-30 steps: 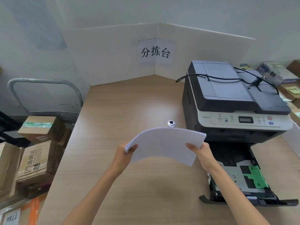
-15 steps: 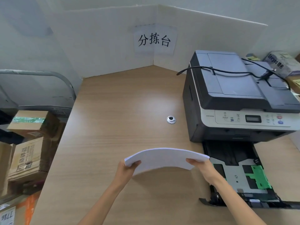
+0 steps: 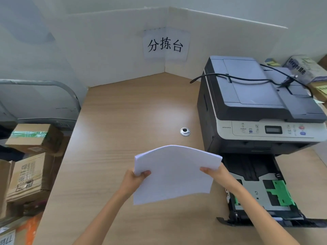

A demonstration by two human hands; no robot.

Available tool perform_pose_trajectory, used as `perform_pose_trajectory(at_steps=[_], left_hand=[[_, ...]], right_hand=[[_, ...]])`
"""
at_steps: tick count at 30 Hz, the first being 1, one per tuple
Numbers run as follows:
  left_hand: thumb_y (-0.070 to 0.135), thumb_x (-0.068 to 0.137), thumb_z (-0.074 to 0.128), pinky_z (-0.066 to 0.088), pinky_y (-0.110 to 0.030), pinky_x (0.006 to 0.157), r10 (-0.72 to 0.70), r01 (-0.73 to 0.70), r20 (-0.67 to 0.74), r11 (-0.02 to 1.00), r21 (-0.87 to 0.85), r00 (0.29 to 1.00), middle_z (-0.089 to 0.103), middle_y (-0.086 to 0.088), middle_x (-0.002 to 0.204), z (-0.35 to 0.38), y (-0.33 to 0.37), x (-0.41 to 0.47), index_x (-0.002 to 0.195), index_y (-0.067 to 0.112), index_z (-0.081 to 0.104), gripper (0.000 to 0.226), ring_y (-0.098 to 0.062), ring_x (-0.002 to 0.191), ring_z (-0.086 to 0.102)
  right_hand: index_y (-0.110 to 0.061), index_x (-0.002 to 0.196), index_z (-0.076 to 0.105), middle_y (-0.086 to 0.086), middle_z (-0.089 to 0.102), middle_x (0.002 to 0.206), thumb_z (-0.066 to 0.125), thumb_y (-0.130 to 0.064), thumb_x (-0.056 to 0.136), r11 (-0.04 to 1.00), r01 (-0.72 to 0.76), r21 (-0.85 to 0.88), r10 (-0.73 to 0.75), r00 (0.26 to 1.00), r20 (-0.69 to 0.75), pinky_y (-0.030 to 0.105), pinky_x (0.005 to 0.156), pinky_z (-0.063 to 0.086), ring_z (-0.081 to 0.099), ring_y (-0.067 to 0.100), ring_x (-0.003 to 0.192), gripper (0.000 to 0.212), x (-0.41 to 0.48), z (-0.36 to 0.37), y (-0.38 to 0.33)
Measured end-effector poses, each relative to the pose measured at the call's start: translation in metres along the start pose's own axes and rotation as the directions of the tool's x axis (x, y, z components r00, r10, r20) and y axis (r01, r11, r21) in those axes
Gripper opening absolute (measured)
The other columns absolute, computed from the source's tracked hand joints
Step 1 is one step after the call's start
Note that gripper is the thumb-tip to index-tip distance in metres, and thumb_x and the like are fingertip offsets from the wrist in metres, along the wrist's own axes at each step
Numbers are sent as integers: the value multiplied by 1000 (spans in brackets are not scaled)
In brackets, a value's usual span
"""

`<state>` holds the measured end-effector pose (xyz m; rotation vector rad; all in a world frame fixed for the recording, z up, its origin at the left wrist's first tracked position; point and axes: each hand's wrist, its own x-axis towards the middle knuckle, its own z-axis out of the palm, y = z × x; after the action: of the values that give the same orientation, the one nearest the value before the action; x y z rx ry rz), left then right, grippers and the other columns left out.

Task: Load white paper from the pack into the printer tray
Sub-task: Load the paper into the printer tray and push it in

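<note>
Item: stack of white paper [image 3: 174,174], held above the wooden desk [image 3: 123,112], just left of the pulled-out printer tray [image 3: 261,191]. The stack is bowed upward along its far edge, and no part of it is seen over the tray.

Left hand [image 3: 135,179]: closed on the stack's left edge, thumb on top.

Right hand [image 3: 215,172]: closed on the right edge, near the far corner.

Printer [image 3: 256,106]: dark, on the desk's right side, a black cable [image 3: 247,79] lying across its lid. The tray is open and appears empty; its green guides [image 3: 279,191] are exposed.

Step in hand, judged: carrying the stack rightward to the tray.

Method advised: the edges are best squared first, since a bowed stack tends to fan. The stack is then to be levelled, lowered flat between the green guides, and kept under any fill mark. The guides are to be snugged against the paper before the tray is pushed home.
</note>
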<state>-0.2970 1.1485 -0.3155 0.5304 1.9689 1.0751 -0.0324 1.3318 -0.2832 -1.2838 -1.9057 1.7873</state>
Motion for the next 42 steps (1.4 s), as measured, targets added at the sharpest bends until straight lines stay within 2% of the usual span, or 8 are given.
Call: perform_pose_trajectory(at_steps=[4,9,16,19,22,27,32,42], left_hand=[[24,67,71,51,-27,62,99,-94,143,995,-42,985,67,4,71,-34,51,-15,67,23,69,2,-7,66,61],[21,68,70,57,-29,70,175,-132,346,981,-146,922,74,-1,88,-79,96,-38,97,10,70,31,-15,79,70],[46,71,74,59,-32,68,257,-129,303,914,-384,918,71,-11,109,-108,119,-63,113,14,65,53,-24,89,72],[68,89,29,54,-33,90,401,-21,419,742,-670,815,58,-5,135,-116,110,-74,139,20,45,71,-22,120,58],[67,86,40,37,-51,109,508,145,427,503,-852,748,42,-7,146,-95,104,-95,146,14,31,81,-29,137,38],[42,86,64,49,-44,90,419,-51,318,667,-743,850,52,-14,129,-33,118,-130,138,9,42,66,-41,109,51],[1,89,59,56,-41,82,45,-67,-50,699,-712,998,67,-17,114,-18,123,-128,122,-2,53,34,-32,97,67],[2,84,65,61,-36,66,234,-101,144,788,-607,962,73,-8,98,-87,104,-121,107,8,63,23,-23,79,73]], right_hand=[[-35,91,69,-2,73,94,68,-16,85,996,49,-70,-48,999,16,36,83,54,68,18,95,20,-4,-8,-33],[-22,115,63,4,71,113,69,-21,84,994,67,83,-86,967,239,30,80,57,68,22,103,31,-20,-14,-70],[-18,117,63,11,69,118,66,-16,84,963,52,264,-123,958,259,36,82,58,67,29,106,33,-38,-9,-90],[-11,124,58,13,67,121,64,-17,84,925,62,374,-125,981,146,38,83,58,66,30,107,41,-48,-3,-88],[-11,128,54,13,65,124,66,-22,82,885,99,455,-121,992,19,42,88,54,64,30,111,49,-59,13,-89],[-15,131,51,7,66,125,64,-20,85,779,146,610,-134,989,-65,38,85,57,63,27,114,48,-80,72,-90],[-27,112,65,1,72,114,68,-32,78,772,167,613,-107,985,-133,36,74,59,69,20,102,34,-101,110,-91],[-26,129,56,9,66,122,37,-55,92,835,4,551,-77,991,111,34,76,55,62,27,102,50,-123,52,-120]])
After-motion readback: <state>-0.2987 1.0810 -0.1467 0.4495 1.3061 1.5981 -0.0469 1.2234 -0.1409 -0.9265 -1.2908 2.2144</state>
